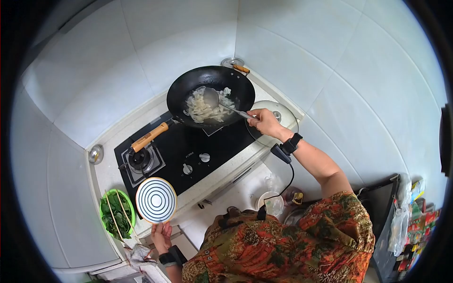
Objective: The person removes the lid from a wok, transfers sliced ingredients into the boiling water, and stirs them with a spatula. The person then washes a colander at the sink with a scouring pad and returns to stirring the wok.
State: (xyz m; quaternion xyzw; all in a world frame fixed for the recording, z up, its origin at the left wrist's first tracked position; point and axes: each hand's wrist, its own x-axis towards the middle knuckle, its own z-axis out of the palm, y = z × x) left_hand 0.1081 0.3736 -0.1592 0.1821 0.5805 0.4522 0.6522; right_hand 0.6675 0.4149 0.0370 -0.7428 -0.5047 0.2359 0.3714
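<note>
Ladle (212, 97) hdl in R fingers (253, 115), plate (156, 200) rim in L fingers (159, 229)

A pale speckled tabletop (104, 175) carries a flat black glass hob (175, 147). A round black metal wok (181, 87) sits on the hob, a round clear glass lid (289, 119) lies to its right, and a bright green bowl (133, 219) of dark green leaves (113, 217) stands at the left end.
</note>
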